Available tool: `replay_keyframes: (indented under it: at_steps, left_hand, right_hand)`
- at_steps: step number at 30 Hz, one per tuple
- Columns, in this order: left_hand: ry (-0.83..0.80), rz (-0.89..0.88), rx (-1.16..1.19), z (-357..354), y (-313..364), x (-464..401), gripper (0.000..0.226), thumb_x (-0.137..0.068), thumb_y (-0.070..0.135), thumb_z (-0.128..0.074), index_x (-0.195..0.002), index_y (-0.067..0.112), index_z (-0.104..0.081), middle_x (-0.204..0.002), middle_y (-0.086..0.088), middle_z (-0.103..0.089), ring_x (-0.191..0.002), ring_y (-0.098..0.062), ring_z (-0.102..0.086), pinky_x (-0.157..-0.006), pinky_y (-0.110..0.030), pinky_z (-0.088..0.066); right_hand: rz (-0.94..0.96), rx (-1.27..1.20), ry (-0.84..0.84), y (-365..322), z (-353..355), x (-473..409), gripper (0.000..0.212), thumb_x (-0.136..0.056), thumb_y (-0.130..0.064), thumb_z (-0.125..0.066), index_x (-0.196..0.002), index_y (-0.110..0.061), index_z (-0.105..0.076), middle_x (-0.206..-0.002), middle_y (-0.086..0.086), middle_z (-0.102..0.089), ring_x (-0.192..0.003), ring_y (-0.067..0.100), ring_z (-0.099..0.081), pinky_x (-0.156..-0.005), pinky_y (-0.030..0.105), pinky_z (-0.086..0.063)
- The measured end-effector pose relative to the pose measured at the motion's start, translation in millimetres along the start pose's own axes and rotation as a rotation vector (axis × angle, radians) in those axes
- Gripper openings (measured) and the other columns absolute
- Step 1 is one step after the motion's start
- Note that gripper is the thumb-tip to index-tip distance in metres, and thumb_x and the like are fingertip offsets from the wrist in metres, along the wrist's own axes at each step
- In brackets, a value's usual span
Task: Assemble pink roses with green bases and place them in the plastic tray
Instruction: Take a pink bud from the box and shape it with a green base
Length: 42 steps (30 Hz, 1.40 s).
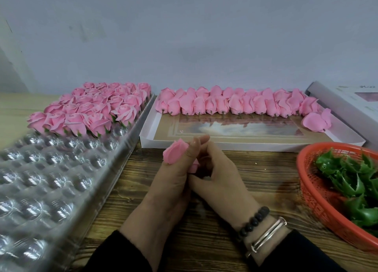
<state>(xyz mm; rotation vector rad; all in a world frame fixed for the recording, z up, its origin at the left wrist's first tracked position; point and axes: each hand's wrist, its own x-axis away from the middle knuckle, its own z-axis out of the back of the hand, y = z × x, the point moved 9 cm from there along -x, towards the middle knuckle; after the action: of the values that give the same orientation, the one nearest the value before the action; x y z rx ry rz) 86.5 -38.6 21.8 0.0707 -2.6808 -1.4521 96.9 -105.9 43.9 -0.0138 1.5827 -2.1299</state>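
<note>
- Hands meet at picture centre: left hand (173, 175) pinches one pink rose (175, 151), thumb upright; right hand (216, 175) curls fingers against its underside.
- Plastic tray (51, 181) at nine o'clock; one red basket (319, 200) of green bases (351, 179) at three o'clock.

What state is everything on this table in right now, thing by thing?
Plastic tray: far rows filled with finished roses, near cups empty.
White box: open, bare rose heads lined along its far side.
Red basket: holds green bases.
Left hand: grips a pink rose.
Right hand: fingers curled at the rose's underside.
</note>
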Motion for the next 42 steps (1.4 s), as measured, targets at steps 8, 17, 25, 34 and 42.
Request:
replay_keyframes:
  at_steps: [8,17,25,34,42]
  left_hand:
    - [-0.067,0.068,0.062,-4.1,-1.6,0.2,0.039,-0.067,0.036,-0.063,-0.090,0.007,-0.072,-0.100,-0.016,-0.065,-0.092,-0.025,-0.064,-0.087,-0.036,-0.053]
    - [-0.045,0.046,0.086,-2.7,-2.8,-2.9,0.033,-0.070,0.031,-0.063,-0.090,0.006,-0.070,-0.096,-0.017,-0.065,-0.089,-0.025,-0.064,-0.082,-0.033,-0.054]
    - [-0.078,0.133,0.084,0.3,-9.0,-4.4,0.046,-0.063,0.043,-0.079,-0.088,0.004,-0.072,-0.107,-0.020,-0.066,-0.100,-0.030,-0.065,-0.086,-0.039,-0.054]
    - [0.110,-0.255,-0.455,18.0,28.8,-1.7,0.017,-0.073,0.024,-0.069,-0.068,0.008,-0.070,-0.060,-0.007,-0.066,-0.056,-0.016,-0.062,-0.054,-0.025,-0.052]
    - [-0.035,-0.204,-0.782,2.5,19.8,-3.8,0.085,-0.070,-0.004,-0.074,-0.138,0.025,-0.033,-0.104,0.004,-0.067,-0.093,-0.001,-0.063,-0.074,-0.006,-0.045]
  right_hand:
    - [0.011,-0.061,-0.045,-7.4,2.0,1.0,0.035,-0.071,-0.006,-0.070,-0.090,-0.033,-0.058,-0.097,0.000,-0.064,-0.087,0.010,-0.061,-0.076,0.016,-0.048]
    - [0.019,-0.103,-0.040,-10.7,3.6,1.4,0.038,-0.071,0.001,-0.067,-0.100,-0.023,-0.060,-0.092,-0.001,-0.065,-0.070,-0.001,-0.055,-0.067,0.012,-0.042]
    - [-0.147,-0.264,-0.191,3.8,0.2,3.1,0.020,-0.078,-0.009,-0.071,-0.097,-0.013,-0.069,-0.074,-0.004,-0.064,-0.068,0.003,-0.056,-0.070,0.018,-0.047]
    - [-0.072,-0.250,0.028,0.2,30.2,-4.0,0.014,-0.082,0.003,-0.061,-0.083,-0.011,-0.062,-0.078,-0.002,-0.063,-0.068,-0.002,-0.057,-0.066,0.009,-0.044]
    - [0.113,-0.032,-0.212,-26.7,16.2,-0.5,0.041,-0.073,0.004,-0.071,-0.104,-0.022,-0.065,-0.098,-0.007,-0.061,-0.079,-0.011,-0.053,-0.072,0.003,-0.040]
